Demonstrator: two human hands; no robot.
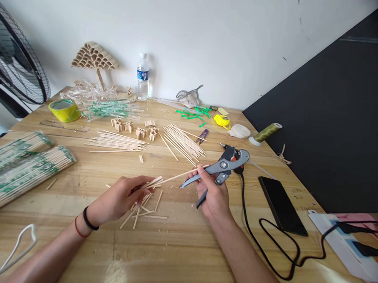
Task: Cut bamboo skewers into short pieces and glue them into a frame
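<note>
Closed fingers of my left hand (121, 198) hold a few short wooden stick pieces (153, 182) above the table. A long thin wooden stick (179, 175) spans from them to my right hand (214, 194), whose thumb and fingers pinch its other end. That hand also grips a grey-handled hand cutter (224, 165), its two arms apart. Cut stick pieces (156, 217) lie scattered below my left hand. Behind the cutter sits a black tool with a pointed tip and a cord (228, 150), apparently a glue gun, partly hidden.
Loose stick piles (116, 140), small stick assemblies (140, 132) and packed sticks (30, 175) cover the table. Farther back are yellow tape (64, 111), a water bottle (143, 79) and a tree-shaped model (94, 58). A phone (282, 206) and black cord (245, 214) lie right.
</note>
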